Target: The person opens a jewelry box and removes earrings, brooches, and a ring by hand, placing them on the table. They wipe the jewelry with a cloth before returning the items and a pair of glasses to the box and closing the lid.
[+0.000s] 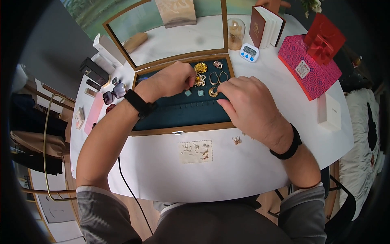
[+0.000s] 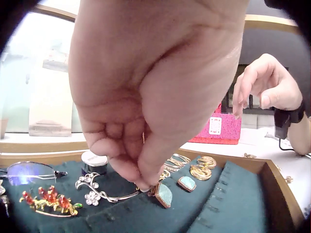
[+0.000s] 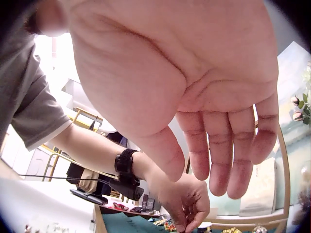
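My left hand (image 1: 172,81) reaches into the jewelry box, its thumb and fingers pinching at the edge of a gold flower brooch (image 1: 200,80), which they partly hide. Two turquoise earrings (image 2: 164,195) lie right beside these fingertips. Under the hand, a silver flower brooch (image 2: 92,196) and a red-and-gold brooch (image 2: 51,201) rest on the dark green velvet (image 2: 248,194). Over the box's right side hovers my right hand (image 1: 252,105), palm down, fingers loosely bent. Nothing shows between those fingers (image 3: 219,155) in the right wrist view. Gold earrings (image 1: 213,92) lie near its fingertips.
The box's glass lid (image 1: 170,40) stands raised at the back. A card with earrings (image 1: 196,152) and a small pair of earrings (image 1: 237,140) lie in front. Right stand a timer (image 1: 249,53) and pink bag (image 1: 310,67); left, sunglasses (image 1: 118,90) and small boxes (image 1: 94,69).
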The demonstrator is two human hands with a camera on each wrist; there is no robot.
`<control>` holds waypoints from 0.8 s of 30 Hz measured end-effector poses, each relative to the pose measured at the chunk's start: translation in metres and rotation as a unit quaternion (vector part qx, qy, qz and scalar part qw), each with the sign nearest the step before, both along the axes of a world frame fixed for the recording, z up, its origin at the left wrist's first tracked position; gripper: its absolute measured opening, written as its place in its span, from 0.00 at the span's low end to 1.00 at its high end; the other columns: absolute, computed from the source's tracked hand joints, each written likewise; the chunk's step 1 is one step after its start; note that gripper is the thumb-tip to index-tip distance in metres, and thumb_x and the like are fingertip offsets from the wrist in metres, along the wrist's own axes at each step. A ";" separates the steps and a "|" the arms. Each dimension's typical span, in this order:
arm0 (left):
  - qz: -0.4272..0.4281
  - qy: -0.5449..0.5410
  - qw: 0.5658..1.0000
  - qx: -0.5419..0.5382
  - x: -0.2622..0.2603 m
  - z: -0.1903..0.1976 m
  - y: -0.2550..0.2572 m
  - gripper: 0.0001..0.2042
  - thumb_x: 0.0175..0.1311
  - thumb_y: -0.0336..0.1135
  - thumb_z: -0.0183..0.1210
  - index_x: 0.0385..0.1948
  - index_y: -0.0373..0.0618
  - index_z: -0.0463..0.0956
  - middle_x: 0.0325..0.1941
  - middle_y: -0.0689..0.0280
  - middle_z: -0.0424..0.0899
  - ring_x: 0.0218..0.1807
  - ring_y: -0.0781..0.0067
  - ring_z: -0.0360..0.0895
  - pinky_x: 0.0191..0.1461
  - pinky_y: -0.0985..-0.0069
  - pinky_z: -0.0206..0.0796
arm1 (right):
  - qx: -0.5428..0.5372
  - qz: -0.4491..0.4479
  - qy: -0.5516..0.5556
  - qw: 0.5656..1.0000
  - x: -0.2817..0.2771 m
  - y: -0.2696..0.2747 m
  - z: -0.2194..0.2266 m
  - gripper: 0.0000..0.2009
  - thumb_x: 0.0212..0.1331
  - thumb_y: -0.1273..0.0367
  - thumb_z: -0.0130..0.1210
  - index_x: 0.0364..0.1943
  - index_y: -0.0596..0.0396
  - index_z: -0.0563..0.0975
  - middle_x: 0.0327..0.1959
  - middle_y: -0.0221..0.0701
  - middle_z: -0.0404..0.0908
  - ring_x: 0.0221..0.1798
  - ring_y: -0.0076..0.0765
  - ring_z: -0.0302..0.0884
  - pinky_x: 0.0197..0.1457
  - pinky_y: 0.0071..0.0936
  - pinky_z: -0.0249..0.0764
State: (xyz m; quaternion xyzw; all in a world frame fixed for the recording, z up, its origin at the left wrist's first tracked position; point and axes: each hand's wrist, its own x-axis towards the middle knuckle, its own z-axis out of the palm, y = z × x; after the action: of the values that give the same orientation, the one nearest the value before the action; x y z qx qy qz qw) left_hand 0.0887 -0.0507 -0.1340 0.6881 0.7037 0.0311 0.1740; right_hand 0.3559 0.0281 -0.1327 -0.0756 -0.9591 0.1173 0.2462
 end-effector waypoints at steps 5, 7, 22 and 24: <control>-0.019 0.011 0.998 0.053 0.001 -0.008 -0.002 0.05 0.59 0.20 0.69 0.36 0.40 0.87 0.35 0.53 0.90 0.44 0.51 0.89 0.51 0.62 0.81 | 0.003 0.001 0.013 1.000 0.001 0.000 0.000 0.09 0.60 0.72 0.71 0.40 0.58 0.83 0.37 0.38 0.85 0.44 0.50 0.83 0.52 0.45 0.78; -0.023 0.009 0.998 0.064 -0.001 -0.010 -0.002 0.05 0.59 0.20 0.69 0.36 0.40 0.87 0.35 0.53 0.90 0.44 0.50 0.89 0.51 0.61 0.81 | 0.002 0.003 0.019 1.000 0.001 0.000 0.000 0.09 0.60 0.72 0.71 0.40 0.58 0.83 0.37 0.38 0.85 0.44 0.50 0.83 0.52 0.45 0.78; 0.025 -0.062 0.992 0.103 -0.005 -0.019 -0.003 0.03 0.62 0.19 0.69 0.35 0.37 0.85 0.32 0.56 0.90 0.36 0.61 0.89 0.46 0.67 0.80 | 0.003 -0.001 0.022 1.000 0.000 -0.002 -0.001 0.08 0.59 0.73 0.71 0.39 0.58 0.83 0.36 0.39 0.85 0.43 0.50 0.83 0.52 0.45 0.78; 0.048 -0.061 0.992 0.099 -0.001 -0.017 -0.004 0.04 0.60 0.20 0.70 0.34 0.38 0.86 0.35 0.53 0.90 0.42 0.50 0.89 0.50 0.62 0.80 | 0.000 0.000 0.014 1.000 0.000 -0.002 0.000 0.08 0.59 0.73 0.71 0.39 0.58 0.83 0.36 0.38 0.85 0.43 0.50 0.84 0.52 0.45 0.79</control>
State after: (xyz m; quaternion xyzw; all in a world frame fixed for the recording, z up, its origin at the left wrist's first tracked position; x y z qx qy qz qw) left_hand 0.0877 -0.0550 -0.1508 0.6642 0.7174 0.1510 0.1462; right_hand 0.3556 0.0261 -0.1328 -0.0740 -0.9555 0.1180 0.2600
